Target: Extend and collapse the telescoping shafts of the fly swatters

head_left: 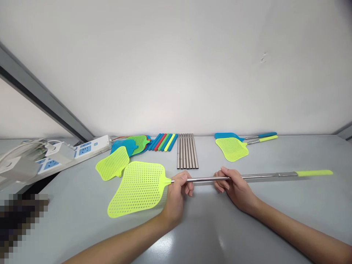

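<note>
Yellow-green swatter (203, 179) held across front, over grey tabletop (302, 209). Long axis left to right, nearly level: mesh head points left, grip right. Left hand (176, 196): fingers curled snug round shaft just beside head. Right hand (239, 189): fingers wrapped round mid-shaft. Power strip (95, 145) far left (white adapters (59, 152) in sockets).

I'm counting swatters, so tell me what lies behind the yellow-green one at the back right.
A blue swatter: the far part of its head, its metal rod and blue handle show. The yellow-green swatter hides the rest of that head, so its full shape cannot be seen.
</note>
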A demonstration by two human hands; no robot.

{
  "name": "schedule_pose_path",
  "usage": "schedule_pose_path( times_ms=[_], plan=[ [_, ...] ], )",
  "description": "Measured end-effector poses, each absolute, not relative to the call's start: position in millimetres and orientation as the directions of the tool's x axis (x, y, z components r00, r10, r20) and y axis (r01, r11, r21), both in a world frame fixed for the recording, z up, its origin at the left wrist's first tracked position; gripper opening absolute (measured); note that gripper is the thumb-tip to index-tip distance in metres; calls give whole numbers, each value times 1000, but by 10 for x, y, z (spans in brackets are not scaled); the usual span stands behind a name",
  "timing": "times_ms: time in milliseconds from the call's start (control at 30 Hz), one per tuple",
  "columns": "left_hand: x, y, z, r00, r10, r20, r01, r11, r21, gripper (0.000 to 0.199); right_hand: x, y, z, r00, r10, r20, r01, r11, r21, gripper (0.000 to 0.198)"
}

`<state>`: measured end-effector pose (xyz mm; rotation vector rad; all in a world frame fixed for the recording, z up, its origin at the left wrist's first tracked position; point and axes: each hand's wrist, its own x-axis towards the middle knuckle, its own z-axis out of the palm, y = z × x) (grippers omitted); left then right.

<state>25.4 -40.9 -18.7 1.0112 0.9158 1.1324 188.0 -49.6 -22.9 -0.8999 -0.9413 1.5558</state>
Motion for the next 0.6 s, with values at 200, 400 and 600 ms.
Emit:
schedule_pose_path(
  times_ms=[200,400,600],
  plan=[
    [198,-377,-227,395,918,-8,-271,125,954,30,1872,-511,-190,-251,965,-79,-388,-175,-905,43],
    [172,-321,-173,532,846,-25,-282,205,937,31,1842,-556,-167,-434,894,-115,-335,-278,-900,48],
    [174,-309,-223,587,805,-86,-249,280,927,40,1824,-590,-255,-519,849,-100,-349,-317,-882,60]
  ],
)
